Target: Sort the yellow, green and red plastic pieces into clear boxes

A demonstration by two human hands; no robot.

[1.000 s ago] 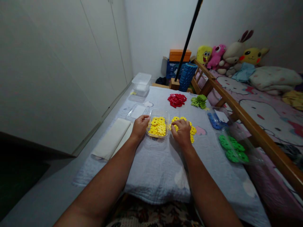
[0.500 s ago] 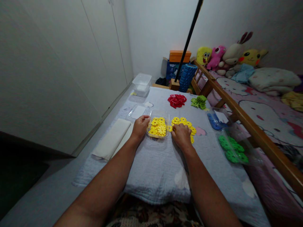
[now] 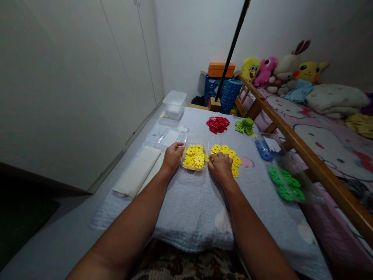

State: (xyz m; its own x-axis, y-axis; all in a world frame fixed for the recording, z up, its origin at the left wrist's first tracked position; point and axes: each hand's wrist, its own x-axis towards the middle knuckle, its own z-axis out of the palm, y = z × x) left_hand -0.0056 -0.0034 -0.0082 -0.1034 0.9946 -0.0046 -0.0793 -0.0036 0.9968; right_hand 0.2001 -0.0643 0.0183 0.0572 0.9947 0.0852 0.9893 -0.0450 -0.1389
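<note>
My left hand closes on the left rim of a clear plastic container. Inside lies a heap of yellow flower-shaped plastic pieces. Close to the container's right wall, my right hand has its fingers curled together, with a bit of yellow flower-shaped piece showing at the fingertips. More yellow pieces lie loose on the cloth behind and right of that hand, which partly covers them.
Red pieces and lime-green pieces lie in piles farther back. On the right are containers with blue pieces and green pieces. Folded cloth, a clear lid and stacked containers are left. A wooden bed rail borders the right.
My right hand has shifted slightly left, from the loose yellow pieces toward the container's right wall. My left hand and the container have stayed in place.
</note>
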